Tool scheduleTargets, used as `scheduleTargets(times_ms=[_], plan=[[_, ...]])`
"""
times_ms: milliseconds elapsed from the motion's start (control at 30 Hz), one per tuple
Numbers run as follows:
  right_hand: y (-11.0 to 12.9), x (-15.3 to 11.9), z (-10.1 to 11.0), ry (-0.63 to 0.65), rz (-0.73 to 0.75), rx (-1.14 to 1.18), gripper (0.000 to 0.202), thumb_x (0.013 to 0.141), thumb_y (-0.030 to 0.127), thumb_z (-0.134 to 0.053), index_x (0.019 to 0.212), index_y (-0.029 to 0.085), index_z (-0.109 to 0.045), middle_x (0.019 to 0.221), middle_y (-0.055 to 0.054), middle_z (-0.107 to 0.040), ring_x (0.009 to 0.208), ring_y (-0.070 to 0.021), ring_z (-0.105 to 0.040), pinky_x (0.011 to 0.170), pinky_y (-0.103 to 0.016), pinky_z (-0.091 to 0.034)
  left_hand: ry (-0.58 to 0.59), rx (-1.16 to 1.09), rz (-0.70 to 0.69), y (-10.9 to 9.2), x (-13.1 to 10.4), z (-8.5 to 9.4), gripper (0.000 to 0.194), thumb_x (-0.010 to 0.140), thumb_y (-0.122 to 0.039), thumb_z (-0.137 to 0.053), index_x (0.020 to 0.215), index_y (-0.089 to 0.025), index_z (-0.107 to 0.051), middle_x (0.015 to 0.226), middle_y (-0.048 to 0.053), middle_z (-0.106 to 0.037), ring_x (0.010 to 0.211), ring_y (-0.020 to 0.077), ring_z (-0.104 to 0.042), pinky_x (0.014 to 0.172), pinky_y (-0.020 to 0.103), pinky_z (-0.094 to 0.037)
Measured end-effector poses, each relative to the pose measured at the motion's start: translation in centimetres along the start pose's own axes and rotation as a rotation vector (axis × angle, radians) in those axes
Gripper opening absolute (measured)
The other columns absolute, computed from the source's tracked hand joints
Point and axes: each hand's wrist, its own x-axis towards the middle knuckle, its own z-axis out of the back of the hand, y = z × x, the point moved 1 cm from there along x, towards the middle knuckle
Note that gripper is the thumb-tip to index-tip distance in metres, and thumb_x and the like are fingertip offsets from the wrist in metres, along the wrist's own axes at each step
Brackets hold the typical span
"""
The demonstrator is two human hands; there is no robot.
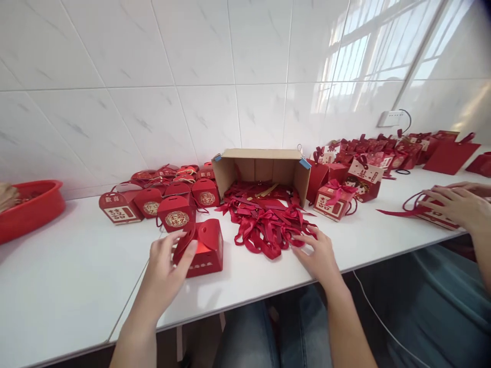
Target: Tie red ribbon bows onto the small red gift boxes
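My left hand [169, 260] has its thumb and fingers around a top flap of a red gift box [210, 253]. The box stands upright near the table's front edge, its flaps partly raised. My right hand [316, 255] is open at the right edge of a heap of dark red ribbons [264, 230], its fingers apart and the tips at the loose loops. Whether those fingertips touch a ribbon I cannot tell. The ribbons spill out of a cardboard box [261, 154] lying on its side against the wall.
Several closed red gift boxes [176, 213] stand behind my left hand. A red basin [34, 212] is at far left. Many finished-looking red boxes [335, 200] and bags line the right. At far right a co-worker's hands [456, 204] rest on a red box [437, 217].
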Motion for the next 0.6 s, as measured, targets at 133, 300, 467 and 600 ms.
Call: scheduleTargets(times_ms=[133,300,467,600], plan=[[1.9,-0.9,1.1,-0.221,-0.141,0.164,0.017,0.075,0.036,-0.066,0.077,0.021,-0.073,0.112,-0.011,-0.059,0.106,-0.029,-0.055,0.093,-0.048,-0.042,-0.558,-0.534,0.013,-3.2,-5.0,0.3,0.022,0.079,-0.037,-0.064,0.096,-0.024,-0.062,0.096,0.002,-0.058,0.086,0.0186,-0.053,0.077,0.03,-0.043],[7.7,-3.9,5.2,-0.218,0.016,0.554,0.006,0.081,0.026,-0.064,0.085,0.021,-0.066,0.102,-0.008,-0.062,0.1,-0.0234,-0.058,0.089,-0.04,-0.045,0.089,-0.604,-0.225,-7.1,-9.4,-2.1,0.006,0.083,-0.029,-0.059,0.081,-0.026,-0.064,0.079,0.002,-0.058,0.076,0.0198,-0.054,0.07,0.029,-0.048],[10.7,-6.6,6.4,0.132,0.125,0.727,0.008,0.085,0.016,-0.058,0.088,0.022,-0.063,0.094,-0.006,-0.062,0.094,-0.02,-0.059,0.081,-0.033,-0.047,0.788,-0.302,-0.387,-8.7,-10.3,-4.9,0.046,0.08,-0.035,-0.064,0.125,-0.034,-0.055,0.126,0.006,-0.054,0.114,0.0259,-0.052,0.097,0.038,-0.045],[10.9,-7.2,6.2,0.24,0.157,0.68,0.007,0.087,0.017,-0.056,0.089,0.022,-0.061,0.082,-0.003,-0.06,0.079,-0.0163,-0.058,0.072,-0.028,-0.047,0.836,-0.36,-0.438,-9.0,-10.6,-4.8,0.051,0.083,-0.038,-0.06,0.133,-0.034,-0.048,0.126,0.005,-0.055,0.116,0.0248,-0.052,0.101,0.037,-0.044]])
